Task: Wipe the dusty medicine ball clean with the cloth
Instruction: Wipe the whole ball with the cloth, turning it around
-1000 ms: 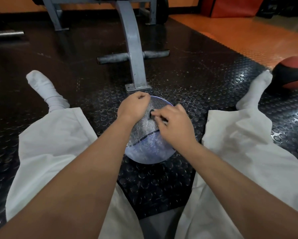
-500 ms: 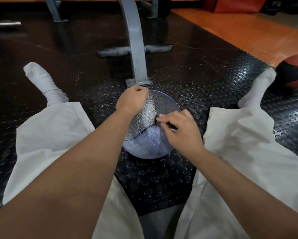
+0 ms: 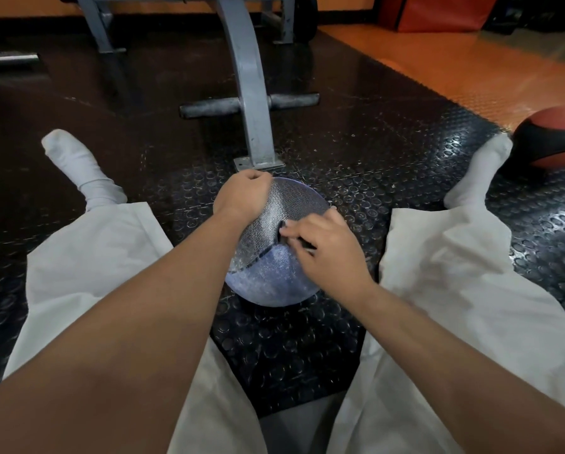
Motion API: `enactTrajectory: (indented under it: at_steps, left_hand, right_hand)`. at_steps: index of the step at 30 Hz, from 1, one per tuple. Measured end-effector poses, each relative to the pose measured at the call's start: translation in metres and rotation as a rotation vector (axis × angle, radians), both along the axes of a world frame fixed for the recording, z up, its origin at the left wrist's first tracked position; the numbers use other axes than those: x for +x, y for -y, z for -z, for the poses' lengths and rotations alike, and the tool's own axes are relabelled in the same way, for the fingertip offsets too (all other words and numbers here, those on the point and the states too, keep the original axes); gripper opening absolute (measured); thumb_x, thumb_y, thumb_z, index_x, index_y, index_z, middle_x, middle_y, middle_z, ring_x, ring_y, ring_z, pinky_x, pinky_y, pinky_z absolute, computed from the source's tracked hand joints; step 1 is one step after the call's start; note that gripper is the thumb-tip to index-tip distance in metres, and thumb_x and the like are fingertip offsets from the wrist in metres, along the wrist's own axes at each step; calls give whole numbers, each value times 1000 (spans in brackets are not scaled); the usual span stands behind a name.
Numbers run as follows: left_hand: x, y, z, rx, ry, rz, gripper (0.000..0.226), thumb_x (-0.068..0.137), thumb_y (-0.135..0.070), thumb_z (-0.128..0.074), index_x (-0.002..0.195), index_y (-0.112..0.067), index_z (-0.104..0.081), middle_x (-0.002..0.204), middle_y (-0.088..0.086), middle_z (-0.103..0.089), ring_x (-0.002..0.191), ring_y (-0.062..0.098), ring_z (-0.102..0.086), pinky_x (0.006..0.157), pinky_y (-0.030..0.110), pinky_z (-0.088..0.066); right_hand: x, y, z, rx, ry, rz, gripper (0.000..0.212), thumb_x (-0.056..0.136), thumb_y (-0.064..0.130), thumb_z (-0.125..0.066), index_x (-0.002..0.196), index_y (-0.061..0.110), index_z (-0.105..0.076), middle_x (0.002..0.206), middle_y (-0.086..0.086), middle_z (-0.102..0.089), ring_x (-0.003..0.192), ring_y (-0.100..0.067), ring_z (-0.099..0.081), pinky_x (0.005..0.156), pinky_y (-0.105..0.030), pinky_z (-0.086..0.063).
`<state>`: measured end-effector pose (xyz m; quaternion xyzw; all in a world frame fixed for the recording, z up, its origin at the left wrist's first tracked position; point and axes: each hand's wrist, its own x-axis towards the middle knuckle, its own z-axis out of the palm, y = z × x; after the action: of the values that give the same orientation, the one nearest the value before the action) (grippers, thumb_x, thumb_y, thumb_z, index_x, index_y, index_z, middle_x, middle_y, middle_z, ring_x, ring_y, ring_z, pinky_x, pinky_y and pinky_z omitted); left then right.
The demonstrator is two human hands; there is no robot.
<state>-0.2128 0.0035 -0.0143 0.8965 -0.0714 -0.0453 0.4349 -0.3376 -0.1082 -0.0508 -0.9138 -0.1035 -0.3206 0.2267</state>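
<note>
The medicine ball [image 3: 268,276] is sitting mid-mat on the rubber mat [image 3: 389,152], just before the bench foot [image 3: 258,162]; it is looking heavy, firm, textured and apt to roll; the left hand [image 3: 241,196] is curling over its far top, steadying it; the right hand [image 3: 330,247] is pinching something dark, perhaps the cloth [image 3: 305,246], against it.

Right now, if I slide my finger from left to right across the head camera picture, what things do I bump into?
You'd meet: left white sock → left hand → medicine ball → right hand → right white sock → red and black ball.
</note>
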Motion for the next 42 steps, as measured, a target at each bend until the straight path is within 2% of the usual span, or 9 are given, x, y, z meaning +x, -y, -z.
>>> enactTrajectory:
  at_steps: [3,8,12,15,17,22,30,37,42]
  left_hand:
    - [-1,3,1,9,13,5,17,93,-36,-45,94,-33,-62,93,-8,-64,89,18,-57,75,29,-39]
    - [-2,5,3,26,23,-38,20,93,-37,-44,94,-29,-63,77,-12,-58,78,16,-53,69,29,-36]
    - [5,1,1,4,-6,-20,18,92,-33,-46,86,-28,-62,78,-11,-59,79,16,-54,71,29,-38]
    - [11,1,0,14,-6,21,15,93,-34,-47,90,-29,-61,91,-6,-61,90,19,-55,78,29,-40]
    - [12,2,1,23,2,27,14,94,-34,-47,93,-29,-60,95,-5,-61,90,19,-54,78,29,-38]
    - [10,6,2,37,15,-12,17,91,-34,-45,92,-28,-61,97,-4,-63,91,20,-55,75,30,-38]
    - [10,4,6,-12,4,5,15,90,-36,-49,87,-31,-62,89,-9,-64,90,18,-58,77,30,-42]
    - [3,3,12,-95,16,42,16,91,-36,-52,91,-30,-68,100,-5,-70,97,20,-63,91,38,-49]
    - [1,0,11,-113,-6,24,23,89,-38,-48,95,-30,-69,101,-8,-70,96,20,-64,91,40,-50]
  right_hand:
    - [5,11,-8,-32,-21,-17,12,80,9,-70,90,11,-75,85,0,-71,72,-23,-51,60,-31,-46]
    - [21,10,-15,131,-72,115,12,86,12,-67,96,14,-74,91,1,-71,80,-15,-44,71,-29,-43]
    - [8,-4,-1,-26,49,55,11,85,10,-67,92,11,-74,83,1,-70,69,-19,-44,53,-32,-44]
    - [6,-1,-2,-127,56,-3,12,85,12,-63,90,12,-74,81,3,-69,66,-18,-43,49,-31,-41]
    - [17,3,-14,-103,-20,19,12,82,9,-70,92,14,-75,84,3,-70,71,-16,-41,55,-29,-39]
    - [51,9,-32,93,-199,150,17,91,17,-61,104,19,-72,102,4,-68,90,-17,-42,79,-37,-45]
    - [5,0,-13,-63,-78,-70,10,79,9,-74,89,11,-74,82,1,-70,71,-20,-47,58,-31,-45]
    - [54,3,-43,26,-280,51,12,87,18,-65,95,21,-73,98,1,-70,94,-25,-55,88,-38,-43]
    - [26,-14,-23,78,-93,108,11,85,10,-67,93,14,-74,92,1,-72,82,-24,-47,70,-40,-49]
